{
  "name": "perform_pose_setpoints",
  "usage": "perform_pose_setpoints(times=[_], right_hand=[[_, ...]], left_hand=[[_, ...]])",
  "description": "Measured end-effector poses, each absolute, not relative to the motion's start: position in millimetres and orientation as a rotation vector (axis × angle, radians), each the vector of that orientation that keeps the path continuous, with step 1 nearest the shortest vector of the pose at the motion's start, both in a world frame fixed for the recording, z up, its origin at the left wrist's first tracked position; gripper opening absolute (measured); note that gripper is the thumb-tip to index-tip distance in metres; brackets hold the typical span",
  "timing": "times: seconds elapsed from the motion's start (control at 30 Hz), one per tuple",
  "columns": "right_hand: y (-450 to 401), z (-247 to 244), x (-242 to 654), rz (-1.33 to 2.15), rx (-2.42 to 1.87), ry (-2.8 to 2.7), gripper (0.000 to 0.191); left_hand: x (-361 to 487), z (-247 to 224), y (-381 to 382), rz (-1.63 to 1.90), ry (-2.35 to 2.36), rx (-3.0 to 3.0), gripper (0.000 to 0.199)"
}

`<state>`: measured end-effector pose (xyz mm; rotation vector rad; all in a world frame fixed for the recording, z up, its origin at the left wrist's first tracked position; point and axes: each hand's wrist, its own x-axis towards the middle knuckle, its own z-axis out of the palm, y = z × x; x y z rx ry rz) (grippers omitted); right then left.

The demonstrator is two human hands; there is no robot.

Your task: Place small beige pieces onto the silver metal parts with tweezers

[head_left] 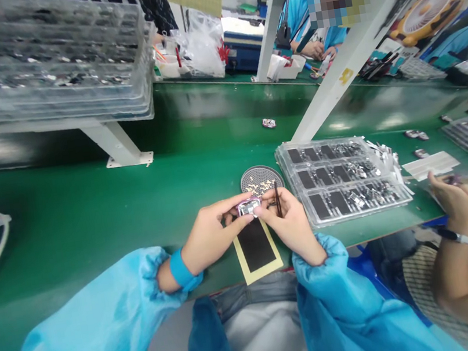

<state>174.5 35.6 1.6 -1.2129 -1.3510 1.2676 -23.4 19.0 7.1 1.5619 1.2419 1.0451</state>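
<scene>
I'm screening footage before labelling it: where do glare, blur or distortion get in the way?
Head view: pale glare on the green ledge; stacked trays at upper left look smeared; the left sleeve appears stretched toward the corner; mosaic covers a person at upper right; the small part between both hands lacks fine detail.

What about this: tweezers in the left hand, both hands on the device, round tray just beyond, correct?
No, the head view shows the tweezers in the right hand, not the left hand. Both hands are on the device, and the round tray is just beyond.
</scene>
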Motion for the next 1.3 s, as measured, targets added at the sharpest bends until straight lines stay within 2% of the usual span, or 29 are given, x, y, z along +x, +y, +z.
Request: perform_pose_setpoints(times=[0.17,0.4,0.8,1.3], right_hand=[[34.7,-1.2,173.6,1.306,-1.097,-1.334,0.032],[33.2,-0.3,175.5,1.32,-1.096,-1.288,0.032],[27.6,-1.7,170.7,1.228,-1.159,-1.241,0.031],[22.8,-1.7,166.5,1.201,-1.126,-1.214,0.027]], left_hand=[[-22.7,0.9,20.1,1.048,1.071,1.283,0.053],[-19.9,3.6,20.8,1.052,1.012,1.225,0.053],[-17.3,5.4,19.5,1.086,0.93,1.218,0.045],[-16.2,5.7,18.7,1.105,0.892,1.206,0.045]])
